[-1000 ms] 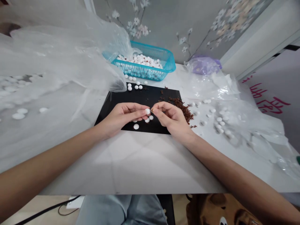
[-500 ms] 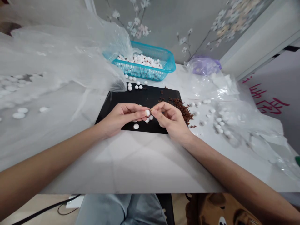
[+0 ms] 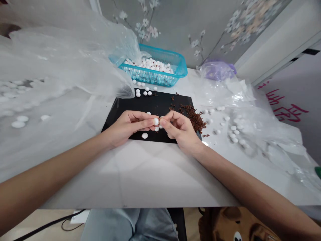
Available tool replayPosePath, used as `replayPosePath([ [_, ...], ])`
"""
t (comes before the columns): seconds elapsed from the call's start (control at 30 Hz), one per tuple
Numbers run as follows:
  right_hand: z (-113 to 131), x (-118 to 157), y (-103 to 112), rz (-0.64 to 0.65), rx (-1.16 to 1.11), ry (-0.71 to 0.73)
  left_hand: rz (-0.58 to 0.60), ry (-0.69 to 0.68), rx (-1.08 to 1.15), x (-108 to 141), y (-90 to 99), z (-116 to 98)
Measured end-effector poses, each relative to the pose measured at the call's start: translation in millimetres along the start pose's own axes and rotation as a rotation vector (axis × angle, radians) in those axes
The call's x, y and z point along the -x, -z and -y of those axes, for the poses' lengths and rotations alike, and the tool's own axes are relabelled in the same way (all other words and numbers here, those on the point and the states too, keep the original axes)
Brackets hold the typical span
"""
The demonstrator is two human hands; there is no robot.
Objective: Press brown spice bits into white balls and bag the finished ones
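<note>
Red handwritten characters [image 3: 292, 113] running across a pale panel [image 3: 303, 80] at the right, slanting in my remote view, I am reading no certain word

Hands: 2, left hand [image 3: 125, 126] and right hand [image 3: 182, 130]. Held ball [image 3: 156, 122]: 1. Mat [image 3: 130, 103]: 1. Near balls [image 3: 144, 135], on mat by the hands: at least 4, fingers hide some. Far balls [image 3: 149, 93], mat's back end up to basket: 9. Basket [image 3: 170, 80]: 1; balls inside too many to count. Brown pile [image 3: 194, 117]: 1, pieces uncountable. Right balls [image 3: 233, 128], past the pile: over ten, exact number lost under plastic. Left balls [image 3: 18, 124]: 3 standing apart; rest too hazy under plastic. Purple bundle [image 3: 218, 70]: 1. Table [image 3: 140, 174]: 1. Brown bag with cartoon face [image 3: 225, 224]: 1.
</note>
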State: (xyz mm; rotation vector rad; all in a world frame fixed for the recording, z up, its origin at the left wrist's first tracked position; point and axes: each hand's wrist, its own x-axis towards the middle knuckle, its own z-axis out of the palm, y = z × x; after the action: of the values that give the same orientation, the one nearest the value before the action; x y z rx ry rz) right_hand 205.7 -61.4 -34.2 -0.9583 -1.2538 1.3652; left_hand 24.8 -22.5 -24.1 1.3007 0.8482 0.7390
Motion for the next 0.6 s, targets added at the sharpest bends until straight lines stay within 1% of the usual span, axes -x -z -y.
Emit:
replayPosePath([
  [0.1,1.0,0.0,-1.0,0.004,-0.027,-0.039,0.016,0.002,0.019,0.6,1.2,1.1],
  [0.23,2.9,0.1,-0.7,0.043,-0.068,-0.088,0.036,-0.002,0.042,1.1,2.8,2.9],
  [0.4,2.9,0.5,0.2,0.077,-0.091,-0.105,0.049,0.016,0.052,0.9,3.5,2.6],
  [0.6,4.8,-0.5,1.1,0.088,-0.049,-0.098,0.057,0.008,0.025,0.4,3.9,2.6],
])
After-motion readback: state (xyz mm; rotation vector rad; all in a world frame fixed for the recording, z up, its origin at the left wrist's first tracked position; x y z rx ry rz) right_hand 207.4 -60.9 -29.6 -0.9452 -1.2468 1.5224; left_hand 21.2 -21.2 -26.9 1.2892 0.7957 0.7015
